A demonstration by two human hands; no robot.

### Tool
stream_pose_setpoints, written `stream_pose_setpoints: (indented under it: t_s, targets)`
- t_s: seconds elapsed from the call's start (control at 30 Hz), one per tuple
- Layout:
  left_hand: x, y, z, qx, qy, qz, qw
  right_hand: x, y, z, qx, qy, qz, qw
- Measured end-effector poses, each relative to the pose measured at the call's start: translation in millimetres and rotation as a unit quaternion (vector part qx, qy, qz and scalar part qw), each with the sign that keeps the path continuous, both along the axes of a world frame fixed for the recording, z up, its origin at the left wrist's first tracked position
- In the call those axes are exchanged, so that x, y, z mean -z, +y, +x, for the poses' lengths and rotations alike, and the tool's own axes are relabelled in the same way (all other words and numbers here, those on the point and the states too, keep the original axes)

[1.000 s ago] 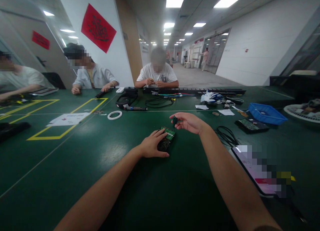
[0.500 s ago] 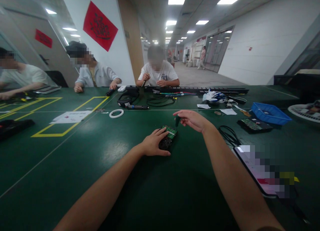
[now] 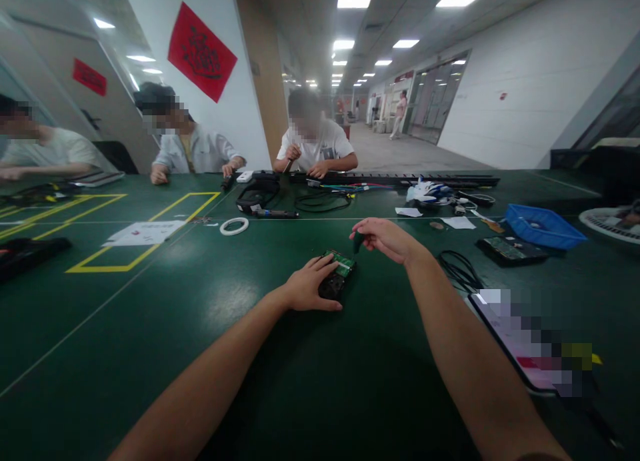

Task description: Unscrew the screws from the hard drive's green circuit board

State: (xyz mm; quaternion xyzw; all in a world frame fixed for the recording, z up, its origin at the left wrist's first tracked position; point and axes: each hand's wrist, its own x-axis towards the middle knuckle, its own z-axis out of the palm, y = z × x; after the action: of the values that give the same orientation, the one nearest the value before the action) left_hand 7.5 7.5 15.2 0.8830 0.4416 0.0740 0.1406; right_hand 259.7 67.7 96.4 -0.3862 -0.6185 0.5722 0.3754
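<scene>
A small black device with a green circuit board [image 3: 345,265] lies on the table in front of me. My left hand [image 3: 311,285] reaches over its left side, fingers across the top and thumb along the near edge, gripping it against the table. In my right hand [image 3: 384,238] is a screwdriver [image 3: 357,242] with a dark green handle, pinched between thumb and fingers. It stands nearly upright at the device's right edge; whether its tip touches a screw is too small to tell.
On the right lie a tablet [image 3: 515,341], a black cable [image 3: 457,271], another circuit-board device [image 3: 510,250] and a blue tray [image 3: 545,226]. A white tape roll [image 3: 234,226] and paper [image 3: 143,233] lie left. Across the green table [image 3: 200,328], a co-worker [image 3: 315,144] handles a long black rail.
My hands, the device and the screwdriver keep nearly the same places. The view shifts slightly. Across the table, the co-worker's hand moves a little left and down.
</scene>
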Motion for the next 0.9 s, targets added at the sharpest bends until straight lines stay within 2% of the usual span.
stream_pose_setpoints:
  t_s: [0.4, 0.57, 0.9]
  targets:
    - [2.3, 1.7, -0.9, 0.005, 0.001, 0.005, 1.000, -2.3, -2.4, -1.0, -0.012, -0.012, 0.006, 1.000]
    - [0.9, 0.8, -1.2, 0.007, -0.001, 0.005, 1.000, 0.2, -2.1, -1.6, 0.006, 0.002, -0.012, 1.000]
    - [2.1, 1.3, 0.2, 0.004, 0.004, 0.007, 1.000, -3.9, -6.9, -4.7, -0.012, 0.003, -0.062, 0.998]
